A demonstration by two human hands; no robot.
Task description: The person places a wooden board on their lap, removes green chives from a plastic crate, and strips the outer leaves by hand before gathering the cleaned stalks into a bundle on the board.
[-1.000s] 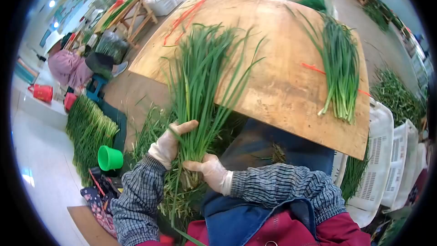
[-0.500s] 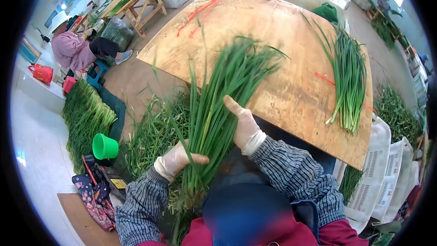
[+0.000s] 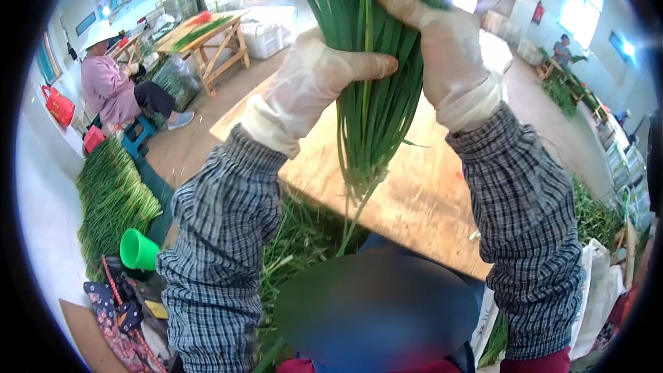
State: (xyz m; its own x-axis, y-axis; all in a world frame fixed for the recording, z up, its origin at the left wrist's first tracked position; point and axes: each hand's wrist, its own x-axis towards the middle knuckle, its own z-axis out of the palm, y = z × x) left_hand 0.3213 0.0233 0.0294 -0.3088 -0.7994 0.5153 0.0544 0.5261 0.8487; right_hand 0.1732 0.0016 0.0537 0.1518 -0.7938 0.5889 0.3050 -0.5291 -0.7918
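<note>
A thick bunch of garlic chives (image 3: pixel 369 124) is raised in front of me above the wooden table, leaves up and pale stem ends down. From the left side my left hand (image 3: pixel 311 86), in a thin whitish glove, closes on it with the thumb lying across the front. My right hand (image 3: pixel 452 59), gloved the same way, grips the other side, its thumb pointing up and inward over the leaves. The fingers behind the bunch are hidden, and the leaf tips run out of the top of the view. A few longer strands hang below the stem ends.
The wooden table (image 3: pixel 421 197) lies beyond and below my hands. Loose greens (image 3: pixel 304 242) are heaped at its near left edge. Neat chive bundles (image 3: pixel 114 200) and a green bucket (image 3: pixel 139 250) stand on the left. A person in a white hat (image 3: pixel 110 83) sits farther back.
Both hands have risen from near my lap with the chives, which now hang upright over the table. My right thumb has come onto the bunch. The view has tilted up.
</note>
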